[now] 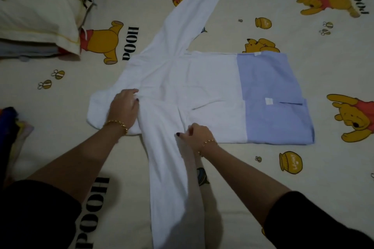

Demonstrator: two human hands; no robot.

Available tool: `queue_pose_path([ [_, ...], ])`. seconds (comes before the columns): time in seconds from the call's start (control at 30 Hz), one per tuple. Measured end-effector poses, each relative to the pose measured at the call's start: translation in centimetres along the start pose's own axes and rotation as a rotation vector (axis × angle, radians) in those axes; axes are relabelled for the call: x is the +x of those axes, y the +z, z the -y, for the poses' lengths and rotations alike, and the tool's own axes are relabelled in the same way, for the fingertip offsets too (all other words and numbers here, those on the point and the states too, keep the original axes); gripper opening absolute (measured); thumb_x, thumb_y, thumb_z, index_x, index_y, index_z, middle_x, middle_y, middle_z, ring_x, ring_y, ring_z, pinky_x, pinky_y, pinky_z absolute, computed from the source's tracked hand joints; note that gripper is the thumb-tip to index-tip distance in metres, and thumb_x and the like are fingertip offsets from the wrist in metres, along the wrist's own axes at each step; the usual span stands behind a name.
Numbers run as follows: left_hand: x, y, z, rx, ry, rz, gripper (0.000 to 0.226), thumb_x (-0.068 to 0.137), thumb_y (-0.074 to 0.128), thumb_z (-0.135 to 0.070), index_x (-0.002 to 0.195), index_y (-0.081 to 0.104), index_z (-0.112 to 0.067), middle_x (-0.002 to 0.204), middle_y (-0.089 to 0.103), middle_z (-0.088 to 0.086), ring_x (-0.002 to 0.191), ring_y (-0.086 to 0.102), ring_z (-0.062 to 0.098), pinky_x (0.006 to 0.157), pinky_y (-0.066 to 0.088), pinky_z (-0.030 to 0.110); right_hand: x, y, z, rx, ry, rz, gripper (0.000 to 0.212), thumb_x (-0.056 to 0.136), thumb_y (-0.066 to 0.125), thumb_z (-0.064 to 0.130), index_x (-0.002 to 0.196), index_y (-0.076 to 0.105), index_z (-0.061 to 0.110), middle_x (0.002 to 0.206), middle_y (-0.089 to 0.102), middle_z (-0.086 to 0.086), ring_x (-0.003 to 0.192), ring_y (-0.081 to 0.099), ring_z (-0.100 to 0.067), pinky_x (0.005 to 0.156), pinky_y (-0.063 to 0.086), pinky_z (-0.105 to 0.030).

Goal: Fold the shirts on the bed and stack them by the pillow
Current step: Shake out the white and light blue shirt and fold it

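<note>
The right hand (197,134) pinches the near sleeve (170,188) of the shirt (202,79) just where sleeve meets body, thumb and curled fingers closed on a fold of the cloth. From that pinch the sleeve runs back toward the person, between the two forearms. Left of the pinch, the left hand (125,107) lies flat on the shirt's shoulder end, fingers straight, pressing it to the bed (303,188). The shirt is spread out beyond both hands, its white body running right from the grip into a blue panel (271,97). The far sleeve (192,16) angles away on the other side. The pillow (36,16) sits well off, up and left of the left hand.
</note>
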State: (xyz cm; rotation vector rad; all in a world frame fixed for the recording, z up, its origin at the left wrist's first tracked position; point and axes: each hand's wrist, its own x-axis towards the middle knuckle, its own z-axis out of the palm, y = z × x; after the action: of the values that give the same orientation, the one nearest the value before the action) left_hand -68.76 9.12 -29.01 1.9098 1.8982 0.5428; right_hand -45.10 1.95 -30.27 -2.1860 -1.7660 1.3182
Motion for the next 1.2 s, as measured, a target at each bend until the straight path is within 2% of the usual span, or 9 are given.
queue_pose_path([
  [0.1,0.2,0.3,-1.7,0.010,0.152,0.068,0.038,0.086,0.046,-0.023,0.117,0.061,-0.005,0.119,0.061,0.016,0.107,0.054,0.035,0.097,0.038,0.038,0.2,0.6,0.1,0.056,0.039,-0.032,0.037,0.092,0.056,0.032,0.063,0.037,0.018,0.072,0.053,-0.002,0.080,0.051,-0.023,0.062,0.032,-0.027],
  [0.33,3.3,3.7,-5.9,0.112,0.201,0.275,0.040,0.094,0.053,-0.036,0.126,0.058,-0.014,0.130,0.057,0.004,0.122,0.049,0.023,0.115,0.011,0.040,1.0,-3.5,-1.2,0.643,0.073,-0.291,0.040,0.099,0.046,0.026,0.062,0.034,0.017,0.060,0.039,-0.001,0.057,0.038,-0.012,0.054,0.029,-0.025],
  [0.4,3.7,4.4,-6.7,0.146,0.168,0.325,0.032,0.096,0.048,-0.038,0.114,0.063,-0.018,0.121,0.062,0.001,0.116,0.052,0.021,0.115,0.012,0.041,1.7,-4.6,-1.6,0.659,0.144,-0.196,0.039,0.095,0.051,0.036,0.064,0.042,0.015,0.063,0.045,-0.003,0.060,0.044,-0.016,0.060,0.037,-0.026],
  [0.5,3.9,4.5,-7.4,0.033,0.093,0.267,0.023,0.097,0.047,-0.030,0.100,0.063,-0.014,0.097,0.068,0.007,0.094,0.060,0.027,0.094,0.042,0.039,2.1,-5.3,-2.2,0.691,0.285,0.090,0.049,0.074,0.071,0.054,0.084,0.062,0.007,0.080,0.066,-0.010,0.075,0.063,-0.025,0.074,0.052,-0.034],
  [0.57,4.1,4.4,-7.6,0.025,0.075,0.261,0.021,0.099,0.045,-0.026,0.101,0.061,-0.012,0.090,0.067,0.009,0.085,0.060,0.028,0.077,0.045,0.035,1.8,-5.5,-2.3,0.796,0.331,0.310,0.055,0.074,0.077,0.041,0.108,0.064,-0.001,0.100,0.071,-0.015,0.092,0.068,-0.030,0.085,0.055,-0.040],
  [0.67,4.6,4.6,-7.3,0.027,0.069,0.275,0.017,0.099,0.043,-0.019,0.098,0.058,-0.012,0.085,0.064,0.008,0.082,0.059,0.028,0.075,0.044,0.035,1.6,-6.2,-2.6,0.949,0.325,0.488,0.047,0.085,0.068,0.030,0.121,0.061,0.001,0.116,0.067,-0.014,0.107,0.064,-0.028,0.096,0.050,-0.041],
  [0.83,5.4,5.4,-6.9,0.049,0.055,0.229,0.015,0.100,0.041,-0.018,0.096,0.055,-0.012,0.074,0.056,0.001,0.078,0.058,0.028,0.075,0.042,0.037,1.9,-10.9,-4.9,1.094,0.322,0.530,0.037,0.092,0.054,0.038,0.114,0.064,0.010,0.107,0.070,-0.010,0.090,0.068,-0.020,0.080,0.056,-0.031],
  [1.07,5.2,6.7,-6.9,0.117,0.024,0.167,0.014,0.100,0.038,-0.018,0.088,0.045,-0.016,0.070,0.054,0.003,0.072,0.057,0.030,0.073,0.045,0.040,2.4,-20.3,-10.6,0.802,0.321,0.647,0.061,0.049,0.091,0.034,0.103,0.069,0.016,0.092,0.071,-0.004,0.080,0.067,-0.018,0.069,0.056,-0.028],
  [1.2,4.9,7.4,-7.2,0.154,0.012,0.149,0.018,0.101,0.034,-0.021,0.095,0.047,-0.009,0.070,0.053,0.008,0.070,0.055,0.033,0.067,0.045,0.041,3.8,-23.1,-13.3,0.757,0.334,0.560,0.061,0.056,0.085,0.040,0.111,0.068,0.018,0.086,0.062,-0.001,0.074,0.053,-0.015,0.072,0.050,-0.027],
])
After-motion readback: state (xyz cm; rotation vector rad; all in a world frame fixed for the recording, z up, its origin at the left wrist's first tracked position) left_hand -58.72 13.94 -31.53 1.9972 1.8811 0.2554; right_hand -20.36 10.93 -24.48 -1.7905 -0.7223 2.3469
